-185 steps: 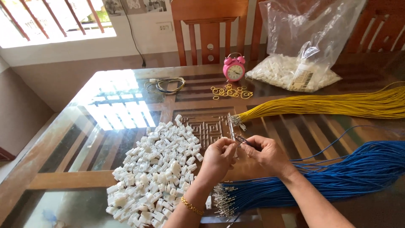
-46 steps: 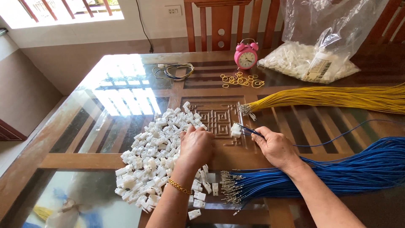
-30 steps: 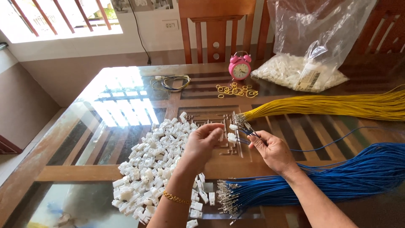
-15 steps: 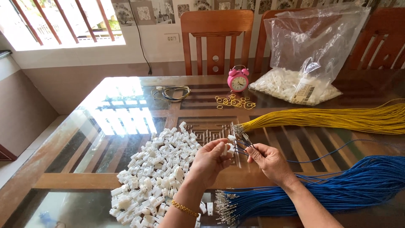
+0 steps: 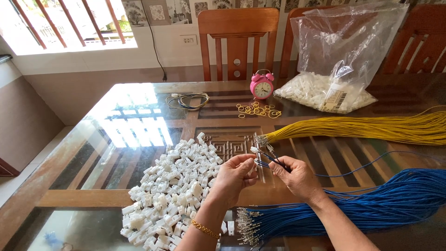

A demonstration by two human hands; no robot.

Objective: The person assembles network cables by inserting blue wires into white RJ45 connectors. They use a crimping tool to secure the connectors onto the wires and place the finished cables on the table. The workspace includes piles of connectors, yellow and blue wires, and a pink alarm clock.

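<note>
My left hand [image 5: 233,178] pinches a small white plastic connector [image 5: 254,150] at its fingertips, above the glass-topped table [image 5: 139,121]. My right hand [image 5: 297,176] grips a thin blue wire [image 5: 353,169] near its metal tip, held against the connector. A heap of white connectors [image 5: 174,186] lies left of my hands. A thick bundle of blue wires [image 5: 362,211] with metal ends runs off to the right under my right forearm. A bundle of yellow wires [image 5: 371,129] lies beyond it.
A pink alarm clock [image 5: 262,85] and several yellow rubber bands [image 5: 258,110] sit at the far side. A clear plastic bag [image 5: 339,69] of white parts stands far right. A coiled cable [image 5: 188,100] lies far left. Wooden chairs [image 5: 238,42] stand behind the table.
My left hand picked a connector from the heap and came up to meet my right hand and the blue wire. The view tilted upward.
</note>
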